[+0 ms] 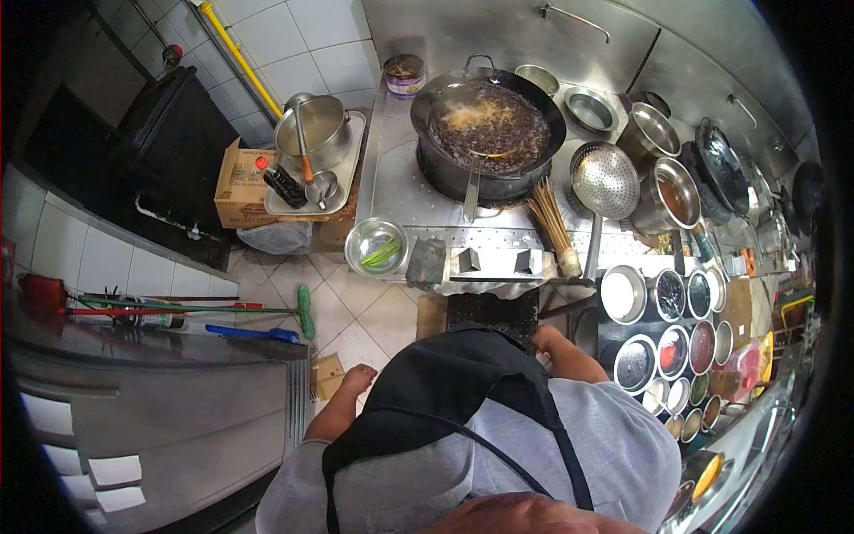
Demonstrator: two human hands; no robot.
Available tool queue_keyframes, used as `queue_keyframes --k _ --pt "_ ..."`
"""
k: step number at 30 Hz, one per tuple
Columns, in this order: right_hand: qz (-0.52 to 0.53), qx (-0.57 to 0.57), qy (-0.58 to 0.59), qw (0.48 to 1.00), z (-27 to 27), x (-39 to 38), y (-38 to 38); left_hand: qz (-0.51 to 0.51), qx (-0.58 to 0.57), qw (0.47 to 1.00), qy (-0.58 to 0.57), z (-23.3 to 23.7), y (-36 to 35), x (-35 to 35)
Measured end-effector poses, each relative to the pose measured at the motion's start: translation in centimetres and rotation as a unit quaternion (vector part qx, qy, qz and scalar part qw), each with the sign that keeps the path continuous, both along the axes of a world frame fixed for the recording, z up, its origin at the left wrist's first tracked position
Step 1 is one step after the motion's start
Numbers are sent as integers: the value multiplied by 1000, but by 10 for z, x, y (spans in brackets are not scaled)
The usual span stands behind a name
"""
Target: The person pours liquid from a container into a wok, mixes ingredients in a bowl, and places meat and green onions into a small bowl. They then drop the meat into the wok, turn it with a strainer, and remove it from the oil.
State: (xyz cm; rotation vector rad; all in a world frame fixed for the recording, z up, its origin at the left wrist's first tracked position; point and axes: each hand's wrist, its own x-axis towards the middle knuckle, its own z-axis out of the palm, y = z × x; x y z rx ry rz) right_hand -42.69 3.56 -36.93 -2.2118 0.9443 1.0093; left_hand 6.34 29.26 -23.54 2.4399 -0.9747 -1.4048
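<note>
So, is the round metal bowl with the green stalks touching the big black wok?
Apart. The head view shows bare steel stovetop between the round metal bowl and the big black wok.

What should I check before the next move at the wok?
1. Wok sitting on the stove: ok.
2. Liquid in it bubbling: ok.
3. Long-handled utensil lying over the near rim, lower end in the liquid: ok.
4. Perforated strainer at hand right of the wok: ok.
5. Left hand away from the wok: ok.
6. Right hand empty: cannot tell, the apron partly hides it.
</note>
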Motion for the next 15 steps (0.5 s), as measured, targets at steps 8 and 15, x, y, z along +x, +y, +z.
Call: queue_keyframes --k 8,15 --pt "1 13 17 1000 48 12 -5 -346 -130 914 -166 -1 7 5" --pt "8 16 7 1000 43 13 -2 -263 -91 957 -80 -37 15 15"
